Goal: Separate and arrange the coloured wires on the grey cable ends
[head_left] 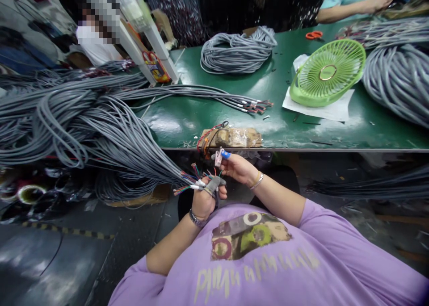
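Observation:
My left hand (205, 202), its fingers wrapped in grey coverings, is closed around the end of a grey multi-core cable (196, 186). Coloured wires (212, 175) fan out from the stripped end, beside more cable ends with white sleeves. Just above and to the right, my right hand (238, 168) has its fingers curled together at the wire tips. Whatever it pinches is too small to make out. Blue tape and a pale wrap cover two of its fingertips. A large bundle of grey cables (110, 127) runs in from the left to my left hand.
On the green table (284, 134), a wooden block (246, 137) sits at the front edge. Further back are stripped cables (208, 91), a coiled cable (234, 53), a green fan (328, 73), orange scissors (314, 35) and another coil (398, 80). Other people sit beyond.

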Motion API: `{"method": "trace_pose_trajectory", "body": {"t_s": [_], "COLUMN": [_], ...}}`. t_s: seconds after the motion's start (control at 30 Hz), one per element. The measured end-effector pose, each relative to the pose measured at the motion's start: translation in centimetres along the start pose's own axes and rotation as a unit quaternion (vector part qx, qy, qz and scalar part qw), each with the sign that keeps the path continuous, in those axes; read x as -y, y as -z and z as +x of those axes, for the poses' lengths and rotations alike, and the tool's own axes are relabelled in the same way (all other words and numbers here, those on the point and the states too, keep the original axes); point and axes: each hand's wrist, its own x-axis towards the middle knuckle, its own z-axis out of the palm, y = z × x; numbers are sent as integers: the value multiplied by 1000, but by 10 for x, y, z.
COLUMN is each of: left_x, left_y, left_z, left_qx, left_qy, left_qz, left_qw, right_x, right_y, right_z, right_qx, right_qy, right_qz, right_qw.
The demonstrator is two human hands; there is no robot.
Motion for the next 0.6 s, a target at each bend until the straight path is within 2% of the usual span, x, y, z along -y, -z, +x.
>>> {"method": "trace_pose_trajectory", "body": {"t_s": [0.13, 0.23, 0.37, 0.6], "left_x": [-2, -2, 1, 10], "left_y": [-4, -9, -14, -13], "left_z": [3, 5, 10, 18], "left_qx": [-18, -44, -74, -69], "left_qy": [-25, -49, -80, -77], "left_qz": [-17, -23, -12, 30], "left_qw": [999, 998, 994, 994], "right_x": [-3, -6, -7, -9], "right_y": [0, -1, -4, -9], "right_z": [3, 7, 11, 8], "right_qx": [-26, -18, -11, -7], "right_qy": [-1, -12, 15, 30], "right_qz": [7, 34, 41, -20], "right_qw": [1000, 999, 999, 999]}}
